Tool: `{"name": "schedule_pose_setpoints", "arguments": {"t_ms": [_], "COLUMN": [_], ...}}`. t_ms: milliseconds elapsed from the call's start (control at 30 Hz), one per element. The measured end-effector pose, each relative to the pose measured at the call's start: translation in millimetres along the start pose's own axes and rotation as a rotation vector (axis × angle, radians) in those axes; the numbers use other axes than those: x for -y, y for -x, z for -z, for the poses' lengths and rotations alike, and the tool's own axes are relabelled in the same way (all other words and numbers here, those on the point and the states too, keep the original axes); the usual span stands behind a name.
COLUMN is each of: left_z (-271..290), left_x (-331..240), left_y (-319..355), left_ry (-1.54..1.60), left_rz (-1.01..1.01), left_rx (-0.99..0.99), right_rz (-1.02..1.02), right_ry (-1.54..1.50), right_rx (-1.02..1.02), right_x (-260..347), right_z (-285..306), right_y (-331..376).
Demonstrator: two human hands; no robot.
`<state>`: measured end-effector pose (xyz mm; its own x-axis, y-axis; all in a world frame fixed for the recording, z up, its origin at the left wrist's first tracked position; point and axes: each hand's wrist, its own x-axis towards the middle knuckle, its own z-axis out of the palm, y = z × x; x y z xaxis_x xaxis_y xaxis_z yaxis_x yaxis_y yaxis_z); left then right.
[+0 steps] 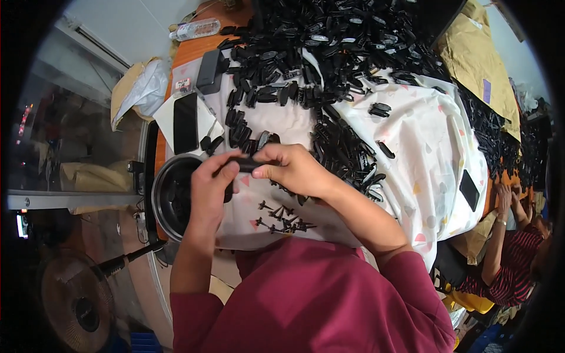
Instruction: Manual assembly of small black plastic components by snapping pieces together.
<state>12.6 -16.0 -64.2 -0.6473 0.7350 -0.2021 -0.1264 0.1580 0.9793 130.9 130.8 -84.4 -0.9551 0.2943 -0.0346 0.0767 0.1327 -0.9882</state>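
Note:
Above the near part of the cloth-covered table, both my hands hold a dark, narrow black plastic piece (246, 164). My left hand (207, 183) closes on its left end, fingers and thumb bent. My right hand (292, 170) pinches its other end between thumb and fingers. Its exact kind is too small and blurred to tell. Beside my left hand stands a round metal bowl (155, 206) with dark pieces inside. Several small dark stemmed parts (283, 219) lie loose on the cloth, close to my body.
A big heap of black elongated pieces (353, 47) covers the far table. At left lie a phone (186, 122), a grey box (209, 72) and a bottle (199, 29). Another phone (469, 190) is at right, near a co-worker's hands (505, 197). A fan (76, 303) stands lower left.

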Motion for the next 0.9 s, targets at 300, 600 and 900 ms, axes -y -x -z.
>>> {"name": "schedule_pose_setpoints", "arguments": {"t_ms": [300, 600, 900], "left_z": [31.8, -34.8, -34.9], "left_x": [16.4, 39.0, 36.5], "left_y": [17.3, -49.6, -59.7], "left_ry": [-1.402, -0.992, -0.550], "left_rz": [-0.461, -0.542, -0.249], "left_rx": [-0.414, 0.194, 0.212], "right_rz": [0.206, 0.359, 0.122], "right_ry": [1.119, 1.051, 0.816], "right_rx": [-0.104, -0.210, -0.426], "right_x": [-37.6, -48.7, -22.1], "right_z": [-7.7, 13.9, 18.8], "right_y": [6.9, 6.5, 46.6]}}
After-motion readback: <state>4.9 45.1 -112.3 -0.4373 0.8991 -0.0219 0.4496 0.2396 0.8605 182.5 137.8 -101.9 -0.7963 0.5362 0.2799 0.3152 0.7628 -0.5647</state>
